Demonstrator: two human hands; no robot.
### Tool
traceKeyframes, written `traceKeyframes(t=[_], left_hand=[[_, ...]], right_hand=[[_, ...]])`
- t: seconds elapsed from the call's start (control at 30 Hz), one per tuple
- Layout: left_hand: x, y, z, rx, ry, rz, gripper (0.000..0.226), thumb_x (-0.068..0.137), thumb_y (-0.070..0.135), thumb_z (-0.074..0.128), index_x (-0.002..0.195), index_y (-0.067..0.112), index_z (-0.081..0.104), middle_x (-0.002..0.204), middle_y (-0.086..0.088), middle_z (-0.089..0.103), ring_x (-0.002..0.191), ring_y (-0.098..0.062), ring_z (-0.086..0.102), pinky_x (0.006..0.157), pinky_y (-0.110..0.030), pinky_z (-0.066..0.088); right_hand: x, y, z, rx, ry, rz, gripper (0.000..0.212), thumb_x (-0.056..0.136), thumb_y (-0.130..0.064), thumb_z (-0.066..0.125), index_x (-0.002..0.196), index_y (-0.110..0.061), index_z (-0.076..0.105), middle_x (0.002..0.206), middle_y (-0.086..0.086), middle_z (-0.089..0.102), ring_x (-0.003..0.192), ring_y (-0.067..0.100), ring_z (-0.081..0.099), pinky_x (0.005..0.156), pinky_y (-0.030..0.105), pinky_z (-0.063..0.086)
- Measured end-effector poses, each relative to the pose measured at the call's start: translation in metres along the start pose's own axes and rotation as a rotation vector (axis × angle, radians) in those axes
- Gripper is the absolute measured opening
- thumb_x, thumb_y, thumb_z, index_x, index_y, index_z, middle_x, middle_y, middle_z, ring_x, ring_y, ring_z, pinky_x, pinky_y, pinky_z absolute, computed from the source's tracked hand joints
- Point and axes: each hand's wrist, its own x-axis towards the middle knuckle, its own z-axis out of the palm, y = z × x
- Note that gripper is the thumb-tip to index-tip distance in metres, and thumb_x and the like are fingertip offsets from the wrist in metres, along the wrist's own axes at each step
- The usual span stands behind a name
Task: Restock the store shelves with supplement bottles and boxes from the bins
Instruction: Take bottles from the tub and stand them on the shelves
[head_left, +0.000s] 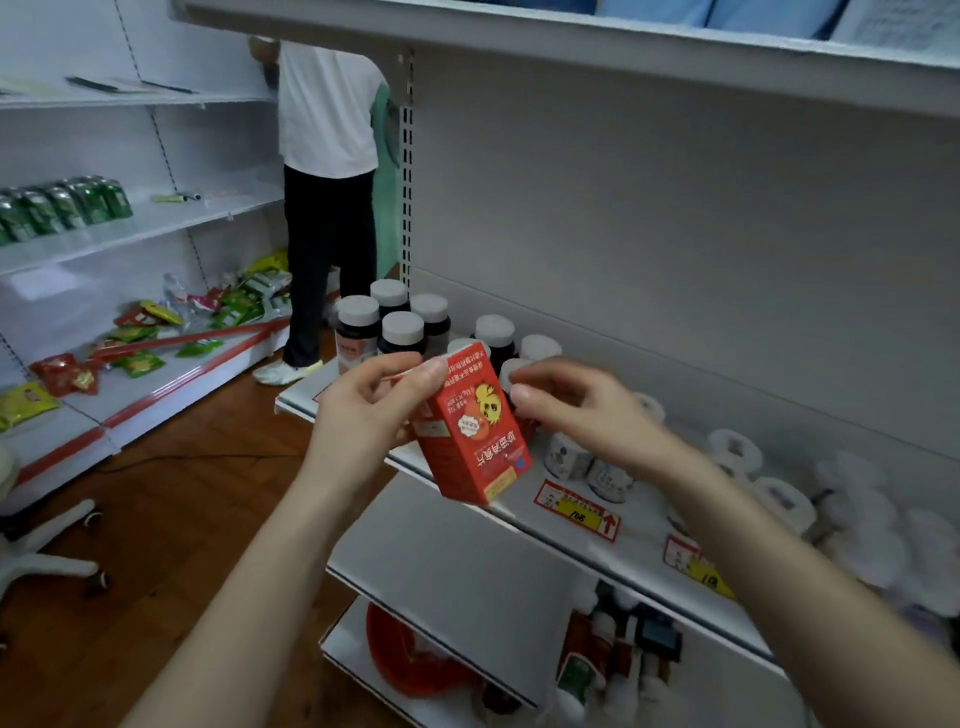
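Right in the middle of the frame, the left hand (374, 410) has hold of a red supplement carton (472, 441), thumb across the top corner and fingers wrapped behind. The carton hangs tilted above the front lip of the white shelf (644, 519), its print upside down to the wearer. The right hand (582, 410) sits just beside the carton's right edge with its fingers loosely bent; I can't tell whether it touches the carton or grips anything.

It looks like thin printed card, so I'd expect it to be light and fairly stiff along the edges, but it would dent if squeezed across the broad faces. The glossy finish may be a little slick. The narrow sides or corners seem the safest places to hold it.

Behind it, centre of the frame, stand dark bottles with white caps (400, 332), near enough to knock over when the carton is set down.
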Motion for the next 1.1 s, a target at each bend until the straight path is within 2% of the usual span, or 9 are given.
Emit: traceKeyframes(t=[0.13,0.23,0.37,0.53,0.67,0.8,0.87,1.0,1.1], left_hand=[[-0.014,0.000,-0.006,-0.132,-0.100,-0.051,0.056,0.063,0.041,0.062,0.109,0.009,0.054,0.091,-0.005,0.066,0.084,-0.015,0.067,0.062,-0.018,0.055],[-0.028,-0.005,-0.003,-0.194,-0.134,-0.085,0.066,0.056,0.046,0.067,0.106,0.006,0.051,0.090,-0.009,0.068,0.087,-0.023,0.068,0.068,-0.028,0.055],[-0.050,-0.009,0.016,-0.224,-0.229,-0.079,0.048,0.060,0.047,0.065,0.095,0.016,0.055,0.099,-0.010,0.068,0.093,-0.023,0.066,0.075,-0.030,0.055],[-0.081,-0.012,0.048,-0.070,-0.443,-0.093,0.069,0.064,0.050,0.060,0.128,0.030,0.045,0.107,0.006,0.061,0.098,-0.007,0.061,0.079,-0.029,0.051],[-0.101,-0.007,0.074,-0.075,-0.453,-0.070,0.075,0.063,0.047,0.059,0.132,0.026,0.040,0.101,0.012,0.057,0.094,-0.004,0.060,0.081,-0.031,0.051],[-0.110,0.000,0.107,-0.044,-0.589,-0.042,0.058,0.064,0.044,0.076,0.113,0.020,0.057,0.093,0.007,0.064,0.082,-0.005,0.062,0.066,-0.020,0.050],[-0.119,-0.002,0.129,-0.085,-0.647,-0.083,0.048,0.064,0.036,0.078,0.103,0.011,0.064,0.086,-0.001,0.069,0.078,-0.012,0.065,0.071,-0.029,0.054],[-0.149,-0.013,0.183,-0.242,-0.562,-0.266,0.023,0.079,0.029,0.066,0.091,0.010,0.064,0.082,-0.006,0.067,0.079,-0.017,0.063,0.077,-0.033,0.051],[-0.175,-0.015,0.221,-0.330,-0.497,-0.342,0.021,0.087,0.028,0.060,0.096,0.009,0.064,0.081,-0.004,0.067,0.077,-0.015,0.063,0.072,-0.029,0.051]], right_hand=[[-0.044,-0.016,0.030,0.202,-0.071,0.068,0.041,0.071,-0.040,0.062,0.111,-0.030,0.055,0.106,-0.012,0.064,0.099,0.002,0.063,0.078,0.020,0.053],[-0.074,-0.019,0.045,0.282,0.073,0.095,0.034,0.072,-0.027,0.069,0.105,-0.029,0.057,0.101,-0.008,0.067,0.092,0.004,0.065,0.074,0.020,0.054],[-0.115,-0.017,0.053,0.332,0.268,0.127,0.032,0.076,-0.015,0.070,0.105,-0.024,0.058,0.100,-0.002,0.067,0.090,0.009,0.066,0.066,0.021,0.054],[-0.165,-0.015,0.043,0.338,0.530,0.157,0.030,0.077,-0.015,0.070,0.099,-0.030,0.056,0.097,-0.008,0.066,0.087,0.002,0.066,0.063,0.017,0.053],[-0.200,-0.013,0.022,0.265,0.581,0.174,0.032,0.075,-0.014,0.072,0.098,-0.032,0.059,0.098,-0.007,0.067,0.088,0.003,0.066,0.066,0.017,0.052],[-0.240,-0.011,-0.004,0.173,0.512,0.236,0.037,0.070,-0.019,0.076,0.101,-0.035,0.063,0.101,-0.009,0.068,0.093,0.003,0.065,0.069,0.017,0.051],[-0.262,-0.006,-0.017,0.183,0.552,0.251,0.038,0.069,-0.024,0.074,0.105,-0.030,0.063,0.103,-0.007,0.068,0.096,0.006,0.065,0.072,0.017,0.051],[-0.312,0.012,-0.045,0.324,0.786,0.271,0.043,0.064,-0.035,0.067,0.105,-0.027,0.060,0.105,-0.004,0.066,0.100,0.009,0.063,0.080,0.021,0.052],[-0.347,0.026,-0.060,0.416,0.769,0.327,0.065,0.061,-0.038,0.067,0.122,-0.019,0.051,0.101,-0.002,0.067,0.099,0.014,0.066,0.081,0.025,0.053]])
